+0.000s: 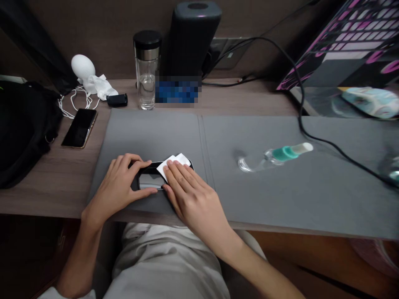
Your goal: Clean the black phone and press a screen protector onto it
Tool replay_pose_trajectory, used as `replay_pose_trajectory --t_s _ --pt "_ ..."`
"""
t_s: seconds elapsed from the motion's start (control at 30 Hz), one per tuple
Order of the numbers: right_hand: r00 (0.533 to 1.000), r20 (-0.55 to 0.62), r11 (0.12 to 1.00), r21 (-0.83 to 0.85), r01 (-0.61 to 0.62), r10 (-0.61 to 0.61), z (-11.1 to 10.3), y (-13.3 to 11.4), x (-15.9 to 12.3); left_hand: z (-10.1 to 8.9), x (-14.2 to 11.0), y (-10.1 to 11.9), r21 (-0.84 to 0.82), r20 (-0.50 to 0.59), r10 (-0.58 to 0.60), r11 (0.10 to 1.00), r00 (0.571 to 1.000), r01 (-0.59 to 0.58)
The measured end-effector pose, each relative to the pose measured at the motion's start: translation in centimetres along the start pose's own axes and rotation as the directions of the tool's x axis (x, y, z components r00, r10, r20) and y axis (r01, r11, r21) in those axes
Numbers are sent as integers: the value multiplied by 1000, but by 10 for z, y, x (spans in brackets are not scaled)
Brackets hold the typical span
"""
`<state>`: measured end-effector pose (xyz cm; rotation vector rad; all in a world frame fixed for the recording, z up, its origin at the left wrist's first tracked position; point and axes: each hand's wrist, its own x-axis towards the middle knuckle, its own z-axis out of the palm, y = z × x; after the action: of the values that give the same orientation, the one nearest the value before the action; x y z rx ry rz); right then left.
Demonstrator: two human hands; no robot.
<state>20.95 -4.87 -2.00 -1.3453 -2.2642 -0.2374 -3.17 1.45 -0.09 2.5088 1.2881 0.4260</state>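
A phone with a glossy black face (151,181) lies on the grey desk mat in front of me. My left hand (121,180) steadies it by the left end, thumb along the near edge and fingers at the far edge. A folded white tissue (171,162) covers part of the phone's right half. Over the tissue lies my right hand (190,189), its fingers pressed together and holding it against the surface; the phone's right end is mostly hidden beneath. To the right, a clear spray bottle (271,158) with a teal collar lies on its side.
A second phone (80,128), a black clip-like object (117,100) and white cables (75,101) lie at left beside a black bag (28,124). Behind stand a glass water bottle (146,79) and a dark speaker-like box (193,41). A black cable (301,99) crosses the mat (249,199).
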Motion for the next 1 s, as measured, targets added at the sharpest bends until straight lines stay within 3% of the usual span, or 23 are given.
replay_pose_trajectory --t_s 0.27,0.6,1.0 --pt "999 -40 996 -91 -27 24 -15 -19 -30 0 0 1 -33 -17 -16 999 1000 16" --pt "999 -34 989 -144 -18 13 -5 7 0 -1 1 1 -32 -17 -6 999 1000 5" --pt "998 -43 987 -149 -61 55 -21 -10 -32 2 0 -2 -12 -21 8 1000 1000 -8"
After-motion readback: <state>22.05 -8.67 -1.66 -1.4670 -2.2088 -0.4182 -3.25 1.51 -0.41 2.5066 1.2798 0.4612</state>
